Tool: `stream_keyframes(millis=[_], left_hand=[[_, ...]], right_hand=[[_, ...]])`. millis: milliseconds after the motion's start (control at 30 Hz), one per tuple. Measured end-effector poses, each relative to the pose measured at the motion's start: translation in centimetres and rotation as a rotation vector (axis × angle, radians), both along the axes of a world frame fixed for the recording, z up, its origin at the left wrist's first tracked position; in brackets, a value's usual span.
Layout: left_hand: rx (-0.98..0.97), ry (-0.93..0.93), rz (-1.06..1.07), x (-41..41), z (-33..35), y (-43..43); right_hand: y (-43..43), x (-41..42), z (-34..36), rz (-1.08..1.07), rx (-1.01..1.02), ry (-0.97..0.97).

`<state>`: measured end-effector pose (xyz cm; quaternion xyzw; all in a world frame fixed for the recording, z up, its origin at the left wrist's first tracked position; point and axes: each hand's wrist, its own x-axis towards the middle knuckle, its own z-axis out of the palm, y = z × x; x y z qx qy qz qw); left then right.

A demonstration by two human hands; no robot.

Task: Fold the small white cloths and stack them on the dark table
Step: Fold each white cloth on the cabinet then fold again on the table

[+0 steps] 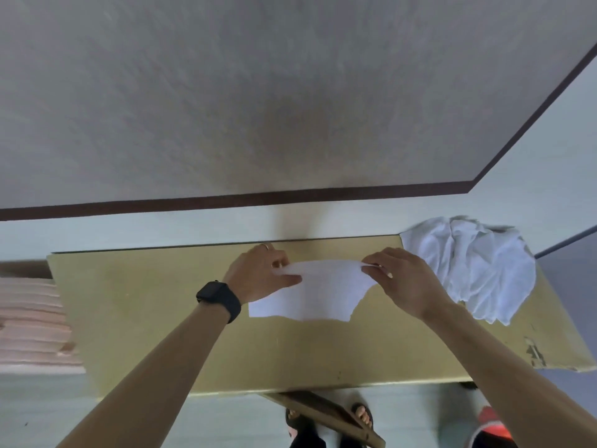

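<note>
A small white cloth (319,292) lies spread across the middle of the olive-toned table (155,318), its far edge lifted off the surface. My left hand (258,273), with a black watch on the wrist, pinches the cloth's far left corner. My right hand (403,276) pinches the far right corner. The near edge of the cloth rests flat on the table. A crumpled heap of white cloths (475,266) sits at the table's far right corner, just beyond my right hand.
The table stands against a pale wall (290,92) with a dark skirting strip. A pink ribbed object (32,321) lies to the left of the table. The table's right front corner is chipped. My sandalled feet (329,418) show below the front edge.
</note>
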<state>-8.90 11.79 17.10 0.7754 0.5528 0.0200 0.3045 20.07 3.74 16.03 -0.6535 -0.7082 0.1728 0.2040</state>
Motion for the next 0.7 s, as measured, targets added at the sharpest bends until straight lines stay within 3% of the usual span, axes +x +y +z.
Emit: stream_keyframes(millis=[233, 300, 367, 433, 700], left_hand=[[-0.167, -0.425, 0.178, 0.6, 1.9, 2.6], [0.007, -0.284, 0.097, 0.4, 1.0, 2.2], [0.326, -0.030, -0.080, 0.0, -1.2, 1.0], [0.514, 0.064, -0.226, -0.6, -4.6, -0.5], [0.260, 0.230, -0.330, -2.6, -17.5, -11.7]], right_hand=[[3.0, 0.6, -0.1, -0.062, 0.203, -0.040], [2.5, 0.5, -0.9, -0.069, 0.252, -0.039], [1.4, 0.4, -2.5, -0.062, 0.253, -0.054], [-0.1, 0.2, -5.3, -0.038, 0.213, -0.084], [-10.1, -1.6, -17.8, 0.022, -0.132, -0.094]])
